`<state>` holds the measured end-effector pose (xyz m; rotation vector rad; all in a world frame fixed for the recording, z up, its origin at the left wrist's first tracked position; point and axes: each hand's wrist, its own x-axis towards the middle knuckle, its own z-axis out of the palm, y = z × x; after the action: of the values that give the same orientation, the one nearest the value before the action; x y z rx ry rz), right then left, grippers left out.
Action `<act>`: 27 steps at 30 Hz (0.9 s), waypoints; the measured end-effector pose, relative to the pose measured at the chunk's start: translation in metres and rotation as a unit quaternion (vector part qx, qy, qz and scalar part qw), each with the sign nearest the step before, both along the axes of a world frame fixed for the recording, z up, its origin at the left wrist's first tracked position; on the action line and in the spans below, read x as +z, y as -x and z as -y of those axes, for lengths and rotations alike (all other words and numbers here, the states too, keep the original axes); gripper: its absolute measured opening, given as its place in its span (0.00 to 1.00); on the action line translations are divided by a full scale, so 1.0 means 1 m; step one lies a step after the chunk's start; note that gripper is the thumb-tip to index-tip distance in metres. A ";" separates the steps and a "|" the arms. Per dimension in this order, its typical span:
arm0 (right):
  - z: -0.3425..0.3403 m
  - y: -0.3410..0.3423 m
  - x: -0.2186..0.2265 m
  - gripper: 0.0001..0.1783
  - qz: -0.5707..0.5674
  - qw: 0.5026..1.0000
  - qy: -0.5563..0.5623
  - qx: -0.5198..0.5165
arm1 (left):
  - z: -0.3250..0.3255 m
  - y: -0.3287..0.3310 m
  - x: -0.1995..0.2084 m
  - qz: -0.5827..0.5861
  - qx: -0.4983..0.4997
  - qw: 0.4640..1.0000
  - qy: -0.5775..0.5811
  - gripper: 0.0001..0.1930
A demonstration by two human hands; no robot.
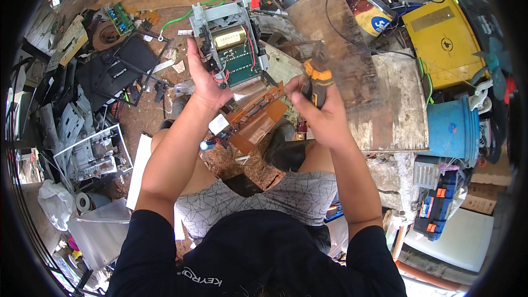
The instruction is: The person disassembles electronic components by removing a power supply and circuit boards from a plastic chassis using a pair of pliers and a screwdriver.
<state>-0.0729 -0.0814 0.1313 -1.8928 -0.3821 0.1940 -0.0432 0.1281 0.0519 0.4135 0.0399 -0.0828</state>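
My left hand (207,81) is closed round the left edge of a grey-framed electronic assembly (199,17). Inside the frame sit a gold cylinder (229,38) and a green circuit board (234,61). From its lower end a row of pale wires or pins leads to a brown circuit board (254,111), which hangs tilted over the floor. Pliers (318,73) with black and orange handles are gripped in my right hand (325,109), jaws upward and slightly blurred. My right fingertips are close to the brown board's edge; whether they touch it I cannot tell.
A worn wooden board (393,104) lies to the right, beside a blue bucket (454,132) and a yellow case (444,36). Scrap metal and black frames (124,69) crowd the left. A green wire (181,17) runs behind the assembly. My boot (286,148) stands below.
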 end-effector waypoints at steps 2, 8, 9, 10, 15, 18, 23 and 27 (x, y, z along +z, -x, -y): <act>-0.011 -0.008 0.005 0.19 0.052 0.994 0.085 -0.038 | -0.002 0.002 -0.001 0.018 -0.006 1.000 0.007 0.53; -0.057 -0.028 0.013 0.25 0.208 0.961 0.166 -0.079 | 0.004 0.007 0.006 -0.002 -0.006 1.000 -0.006 0.50; -0.062 -0.031 0.012 0.25 0.238 0.953 0.170 -0.077 | 0.006 0.009 0.008 -0.020 0.027 0.999 -0.042 0.49; -0.063 -0.034 0.012 0.25 0.231 0.954 0.175 -0.078 | 0.006 0.008 0.007 0.004 0.019 0.999 -0.029 0.48; -0.062 -0.042 0.015 0.23 0.212 0.947 0.233 -0.055 | 0.006 0.005 0.003 0.024 0.033 0.999 -0.029 0.45; -0.063 -0.044 0.018 0.21 0.213 0.947 0.235 -0.055 | 0.006 0.006 0.005 0.013 0.046 0.998 -0.038 0.44; -0.059 -0.049 0.021 0.20 0.228 0.942 0.241 -0.047 | 0.008 0.010 0.011 -0.011 0.039 0.998 -0.042 0.43; -0.046 -0.060 0.025 0.23 0.138 0.967 0.204 -0.062 | 0.006 0.010 0.012 -0.015 -0.010 1.000 -0.022 0.46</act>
<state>-0.0128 -0.0354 0.1560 -2.3524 -0.4320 -0.0854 -0.0532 0.1220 0.0638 0.4567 0.0675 -0.1078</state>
